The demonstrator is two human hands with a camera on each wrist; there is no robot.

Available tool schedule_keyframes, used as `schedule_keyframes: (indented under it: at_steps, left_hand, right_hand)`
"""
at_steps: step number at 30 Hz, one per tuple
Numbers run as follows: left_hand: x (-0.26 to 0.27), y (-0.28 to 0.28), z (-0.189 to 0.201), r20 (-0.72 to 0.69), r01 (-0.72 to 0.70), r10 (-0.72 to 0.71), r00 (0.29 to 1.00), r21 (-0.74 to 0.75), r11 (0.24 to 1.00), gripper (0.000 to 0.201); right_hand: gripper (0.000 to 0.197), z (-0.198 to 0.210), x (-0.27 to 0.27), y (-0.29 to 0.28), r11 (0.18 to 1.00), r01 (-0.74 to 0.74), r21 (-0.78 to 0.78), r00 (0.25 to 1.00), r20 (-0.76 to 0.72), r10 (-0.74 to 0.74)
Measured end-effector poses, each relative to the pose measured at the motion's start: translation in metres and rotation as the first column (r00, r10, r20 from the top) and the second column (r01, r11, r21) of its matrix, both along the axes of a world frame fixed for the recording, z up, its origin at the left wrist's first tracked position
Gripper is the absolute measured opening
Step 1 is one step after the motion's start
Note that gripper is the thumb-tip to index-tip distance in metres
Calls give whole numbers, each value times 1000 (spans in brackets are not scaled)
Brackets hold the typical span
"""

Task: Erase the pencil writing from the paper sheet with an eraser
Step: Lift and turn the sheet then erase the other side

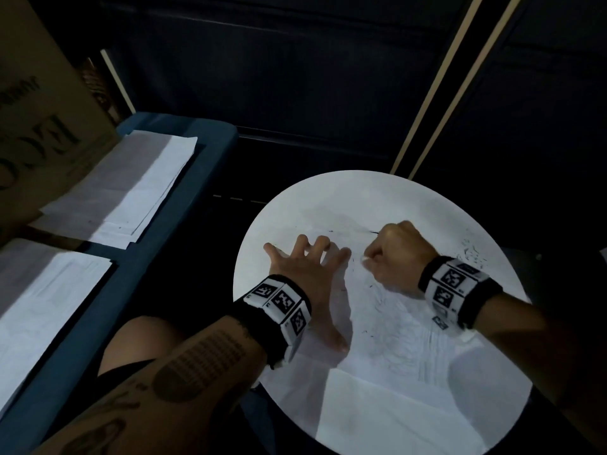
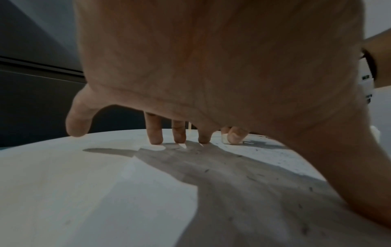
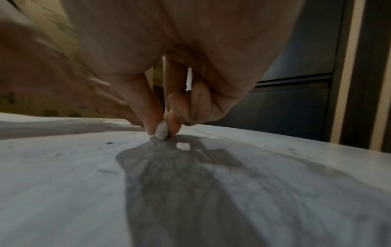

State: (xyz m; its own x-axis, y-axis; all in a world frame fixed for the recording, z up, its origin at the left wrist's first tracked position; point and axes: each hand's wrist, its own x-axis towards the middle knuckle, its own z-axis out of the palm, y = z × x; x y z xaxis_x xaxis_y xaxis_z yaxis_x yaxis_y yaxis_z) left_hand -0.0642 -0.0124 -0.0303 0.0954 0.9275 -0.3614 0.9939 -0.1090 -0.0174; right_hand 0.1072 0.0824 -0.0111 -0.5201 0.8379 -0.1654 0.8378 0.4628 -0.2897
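My right hand pinches the eraser on the paper sheet; my left hand, splayed flat, steadies it. Faint writing and crumbs remain.

On the round table I found open surface along the far edge and the near edge. My left hand lay spread by the left edge, my right hand just beside it; only a narrow gap remained between them.

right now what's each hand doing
Left hand: open, fingers spread, pressing the paper sheet.
Right hand: pinching the eraser against the sheet.
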Motion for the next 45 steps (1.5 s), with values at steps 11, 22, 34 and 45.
schedule_keyframes:
  at_steps: [11,22,34,45]
  left_hand:
    - [1,2,0,-24,-13,12,1000,-18,1000,146]
    - [-1,-1,3,1,7,-7,1000,-20,1000,150]
    - [-26,4,8,120,145,-139,983,-43,988,140]
    - [-31,7,-6,100,162,-156,983,-59,985,151]
  right_hand:
    - [35,5,-6,-20,994,-108,-1,988,109,107]
    - [28,0,-6,-37,966,-258,-31,954,151,259]
    - [17,-4,6,-30,950,-307,-59,951,6,308]
    - [22,-15,-11,-61,809,-582,-77,812,-4,584]
